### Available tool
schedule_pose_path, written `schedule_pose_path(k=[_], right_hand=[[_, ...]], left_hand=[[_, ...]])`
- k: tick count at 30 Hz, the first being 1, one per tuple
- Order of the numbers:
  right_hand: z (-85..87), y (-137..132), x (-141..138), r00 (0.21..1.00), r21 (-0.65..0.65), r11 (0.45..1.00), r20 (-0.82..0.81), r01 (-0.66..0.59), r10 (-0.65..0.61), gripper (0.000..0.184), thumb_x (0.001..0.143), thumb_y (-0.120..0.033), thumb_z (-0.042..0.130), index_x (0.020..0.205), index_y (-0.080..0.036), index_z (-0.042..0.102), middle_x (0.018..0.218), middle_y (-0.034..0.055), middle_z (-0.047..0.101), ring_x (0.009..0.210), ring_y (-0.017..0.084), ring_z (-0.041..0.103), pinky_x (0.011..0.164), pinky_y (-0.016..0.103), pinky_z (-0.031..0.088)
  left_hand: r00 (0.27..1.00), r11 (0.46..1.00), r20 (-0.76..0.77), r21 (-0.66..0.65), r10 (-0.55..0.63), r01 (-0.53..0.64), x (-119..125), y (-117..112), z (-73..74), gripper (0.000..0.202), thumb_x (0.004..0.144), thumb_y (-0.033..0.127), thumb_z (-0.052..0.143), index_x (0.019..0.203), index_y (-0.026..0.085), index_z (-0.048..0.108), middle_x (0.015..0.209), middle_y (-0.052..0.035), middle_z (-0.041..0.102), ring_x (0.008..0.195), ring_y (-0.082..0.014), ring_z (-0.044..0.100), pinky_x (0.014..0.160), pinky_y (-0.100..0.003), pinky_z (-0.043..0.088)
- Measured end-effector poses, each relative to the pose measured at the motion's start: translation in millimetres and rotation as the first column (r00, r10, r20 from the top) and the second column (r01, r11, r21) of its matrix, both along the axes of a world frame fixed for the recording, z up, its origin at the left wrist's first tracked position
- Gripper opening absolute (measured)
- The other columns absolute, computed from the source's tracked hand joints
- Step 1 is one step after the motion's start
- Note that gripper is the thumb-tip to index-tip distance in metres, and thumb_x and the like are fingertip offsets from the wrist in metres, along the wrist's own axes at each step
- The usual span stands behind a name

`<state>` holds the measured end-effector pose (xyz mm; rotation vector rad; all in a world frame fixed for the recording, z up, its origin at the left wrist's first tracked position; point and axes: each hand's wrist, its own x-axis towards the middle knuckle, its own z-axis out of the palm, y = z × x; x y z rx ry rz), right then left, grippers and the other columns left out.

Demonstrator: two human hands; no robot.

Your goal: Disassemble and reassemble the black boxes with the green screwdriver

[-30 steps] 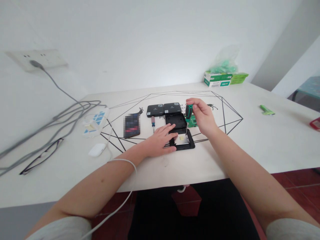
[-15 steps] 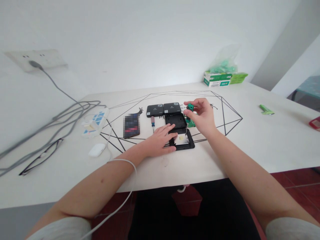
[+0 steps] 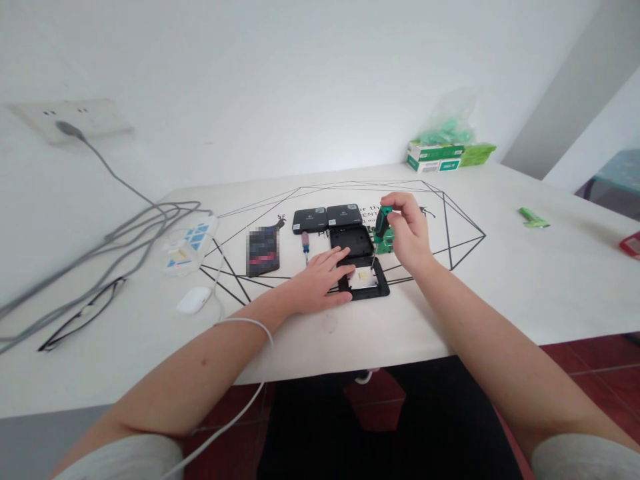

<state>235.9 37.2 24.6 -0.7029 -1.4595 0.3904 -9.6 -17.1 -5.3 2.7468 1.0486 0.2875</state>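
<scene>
A green-and-black screwdriver (image 3: 383,224) is held by its handle in my right hand (image 3: 411,235), the fingers closed near its top. It leans slightly, with its tip down at the silver plate (image 3: 370,283) inside an open black casing (image 3: 384,291). My left hand (image 3: 320,284) lies over the casing's left side, fingers spread, covering that edge. Just behind is an empty black shell (image 3: 352,243). Beside it, partly hidden by my right hand and the screwdriver, lies a green circuit board (image 3: 387,244).
Two closed black boxes (image 3: 310,220) sit side by side at the back. Left of the casing lie another screwdriver (image 3: 306,243) and a blurred dark object (image 3: 263,251). Further left are a white earphone case (image 3: 194,300), a power strip (image 3: 193,247) and glasses (image 3: 83,312). Green-and-white boxes (image 3: 435,160) stand back right.
My right hand has shifted its grip on the screwdriver handle, turning at the wrist so more of the handle shows. The tip stays in the casing. My left hand has not moved.
</scene>
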Motion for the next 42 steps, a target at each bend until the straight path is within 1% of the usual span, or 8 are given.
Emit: schedule_pose_path(k=[5,12,17,21,25,31,35,42], right_hand=[[1.2,1.7,0.6,0.994,0.088,0.991,0.038,0.100,-0.103,0.019,0.092,-0.020,0.050,0.094,-0.026,0.068,0.101,0.0054,0.067,0.102,0.023,0.063,0.094,0.045,0.053],[1.2,-1.1,-1.8,0.994,-0.113,0.994,-0.105,0.014,-0.025,0.012,0.094,-0.036,0.061,0.094,-0.025,0.065,0.103,0.0039,0.077,0.091,0.020,0.070,0.075,0.036,0.057],[-1.0,-1.7,-7.2,0.997,-0.136,0.991,-0.077,-0.015,0.005,0.041,0.075,-0.039,0.086,0.098,-0.027,0.053,0.105,0.0022,0.079,0.087,0.018,0.072,0.072,0.033,0.056],[-5.9,-1.5,-9.3,0.989,-0.143,0.981,-0.096,-0.128,0.115,0.033,0.086,-0.036,0.074,0.103,-0.029,0.047,0.112,0.0029,0.077,0.088,0.017,0.075,0.075,0.033,0.057],[-6.8,-3.6,-7.1,0.975,-0.123,0.971,-0.118,-0.205,0.190,0.016,0.094,-0.034,0.060,0.107,-0.030,0.051,0.125,0.0043,0.074,0.092,0.019,0.074,0.078,0.037,0.060],[-0.1,-2.7,-2.5,1.000,0.027,1.000,0.020,0.000,-0.001,0.018,0.095,-0.025,0.051,0.101,-0.029,0.066,0.116,0.0049,0.070,0.115,0.026,0.066,0.105,0.052,0.052],[1.3,-0.2,-0.5,0.991,0.127,0.986,0.061,0.107,-0.115,0.021,0.093,-0.020,0.050,0.096,-0.028,0.069,0.100,0.0060,0.065,0.104,0.026,0.064,0.096,0.049,0.053],[-0.5,-2.3,0.1,0.999,-0.069,0.996,-0.023,0.048,-0.050,0.011,0.096,-0.034,0.057,0.099,-0.027,0.065,0.099,0.0021,0.073,0.086,0.019,0.065,0.075,0.036,0.054]], left_hand=[[1.000,1.000,0.013,-0.003,0.004,-0.004,0.0,0.1,0.0,0.061,0.101,0.055,0.060,0.148,0.018,0.055,0.171,-0.0202,0.026,0.159,-0.0400,0.019,0.126,-0.059,0.023],[1.000,1.000,0.005,-0.004,0.001,-0.001,-0.8,0.8,-1.3,0.061,0.101,0.056,0.059,0.150,0.021,0.054,0.172,-0.0187,0.025,0.159,-0.0398,0.020,0.125,-0.061,0.024],[1.000,1.000,0.026,0.005,-0.006,0.006,-1.3,1.2,-3.0,0.059,0.100,0.055,0.060,0.149,0.022,0.055,0.172,-0.0175,0.025,0.159,-0.0396,0.020,0.126,-0.061,0.023],[1.000,1.000,0.026,0.009,-0.009,0.009,-1.4,1.2,-3.5,0.059,0.100,0.056,0.060,0.149,0.022,0.054,0.171,-0.0182,0.026,0.159,-0.0398,0.020,0.125,-0.061,0.023],[1.000,1.000,0.009,0.005,-0.008,0.008,-0.9,0.8,-2.3,0.060,0.101,0.054,0.060,0.149,0.019,0.054,0.171,-0.0208,0.026,0.159,-0.0399,0.019,0.126,-0.061,0.023],[1.000,1.000,0.016,-0.001,-0.008,0.008,-0.1,0.5,-0.8,0.059,0.101,0.054,0.060,0.148,0.019,0.055,0.171,-0.0208,0.026,0.159,-0.0404,0.021,0.125,-0.061,0.024],[1.000,1.000,0.016,-0.003,-0.010,0.010,-0.1,0.7,-1.0,0.060,0.101,0.053,0.060,0.148,0.018,0.055,0.171,-0.0215,0.026,0.159,-0.0407,0.021,0.125,-0.062,0.024],[0.999,1.000,0.029,0.004,-0.013,0.013,-1.4,2.2,-4.4,0.060,0.100,0.055,0.061,0.149,0.021,0.054,0.171,-0.0193,0.026,0.159,-0.0399,0.021,0.125,-0.062,0.023]])
